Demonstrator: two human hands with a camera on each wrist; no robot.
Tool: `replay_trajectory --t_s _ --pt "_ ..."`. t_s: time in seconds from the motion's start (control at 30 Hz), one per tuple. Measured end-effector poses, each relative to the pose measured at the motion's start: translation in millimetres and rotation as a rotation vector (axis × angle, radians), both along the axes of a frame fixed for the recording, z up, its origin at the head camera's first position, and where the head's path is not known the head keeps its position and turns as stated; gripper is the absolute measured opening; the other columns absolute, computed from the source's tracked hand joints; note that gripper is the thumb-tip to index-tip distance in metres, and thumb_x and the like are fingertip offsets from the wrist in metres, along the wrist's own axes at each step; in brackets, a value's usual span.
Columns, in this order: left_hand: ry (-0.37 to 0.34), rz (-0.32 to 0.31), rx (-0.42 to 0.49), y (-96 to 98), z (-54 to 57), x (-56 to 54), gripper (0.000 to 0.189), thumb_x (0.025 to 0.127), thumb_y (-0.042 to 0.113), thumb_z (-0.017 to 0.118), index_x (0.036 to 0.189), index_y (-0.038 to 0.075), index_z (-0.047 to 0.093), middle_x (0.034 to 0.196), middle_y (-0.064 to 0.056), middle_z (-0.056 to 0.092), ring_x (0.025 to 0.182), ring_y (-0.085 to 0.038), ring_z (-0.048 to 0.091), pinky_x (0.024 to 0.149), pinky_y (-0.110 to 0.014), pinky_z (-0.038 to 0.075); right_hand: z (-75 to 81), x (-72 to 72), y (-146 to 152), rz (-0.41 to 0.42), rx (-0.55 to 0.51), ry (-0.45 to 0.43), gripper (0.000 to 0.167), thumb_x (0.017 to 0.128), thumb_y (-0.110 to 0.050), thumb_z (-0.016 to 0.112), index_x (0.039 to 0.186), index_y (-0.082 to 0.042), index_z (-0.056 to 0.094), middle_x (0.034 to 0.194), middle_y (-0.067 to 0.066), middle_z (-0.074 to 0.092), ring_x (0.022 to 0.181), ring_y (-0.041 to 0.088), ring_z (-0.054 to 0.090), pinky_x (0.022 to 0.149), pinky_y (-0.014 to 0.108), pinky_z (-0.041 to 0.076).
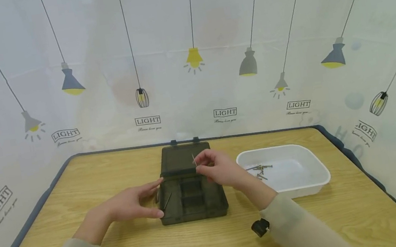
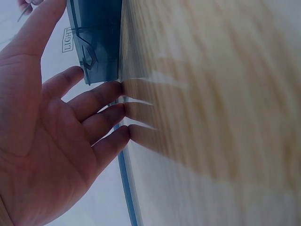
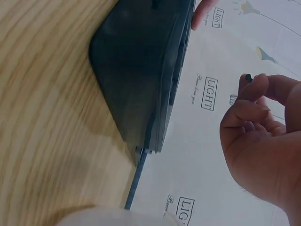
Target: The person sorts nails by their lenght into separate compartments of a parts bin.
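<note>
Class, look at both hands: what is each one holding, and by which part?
The right hand pinches a thin screw near its lower end. The left hand holds nothing, resting against the organizer box.

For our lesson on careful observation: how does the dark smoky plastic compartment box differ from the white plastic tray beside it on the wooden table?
The dark translucent plastic compartment box is smoky grey; the white plastic tray is opaque white. The box has a hinged lid standing open and inner dividers; the tray is one open basin without a lid. The left hand touches the box; no hand touches the tray. The tray holds several screws. Both are rectangular and sit on the wooden table.
</note>
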State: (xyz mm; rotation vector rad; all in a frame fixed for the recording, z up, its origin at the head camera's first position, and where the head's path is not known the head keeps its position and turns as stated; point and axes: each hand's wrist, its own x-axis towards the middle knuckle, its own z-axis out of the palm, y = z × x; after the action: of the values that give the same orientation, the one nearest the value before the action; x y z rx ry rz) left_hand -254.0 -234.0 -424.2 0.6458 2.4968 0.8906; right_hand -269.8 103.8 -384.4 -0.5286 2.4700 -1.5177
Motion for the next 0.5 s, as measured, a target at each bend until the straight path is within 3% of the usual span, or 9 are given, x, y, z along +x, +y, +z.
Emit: replay_trajectory --t_s 0.27,0.5 --pt "-0.001 0.013 -0.001 0.2 0.0 0.1 0.106 0.092 0.059 0.085 0.176 0.029 0.029 0.172 -0.016 0.047 0.162 -0.039 0.042 0.132 -0.069 0.029 -9.1 -0.9 -22 0.020 -0.012 -0.042 0.021 0.108 -0.017 0.069 0.125 -0.005 0.070 0.110 0.006 0.077 0.082 0.029 0.071 0.075 0.044 0.065" --pt "0.009 0.006 -0.009 0.1 -0.9 -0.7 0.105 0.093 0.060 0.084 0.176 0.029 0.028 0.172 -0.015 0.048 0.162 -0.039 0.042 0.130 -0.070 0.030 -20.3 -3.8 -33 0.040 -0.004 -0.082 0.015 0.110 -0.018 0.068 0.118 -0.006 0.071 0.109 0.010 0.083 0.063 0.015 0.064 0.069 0.033 0.060"
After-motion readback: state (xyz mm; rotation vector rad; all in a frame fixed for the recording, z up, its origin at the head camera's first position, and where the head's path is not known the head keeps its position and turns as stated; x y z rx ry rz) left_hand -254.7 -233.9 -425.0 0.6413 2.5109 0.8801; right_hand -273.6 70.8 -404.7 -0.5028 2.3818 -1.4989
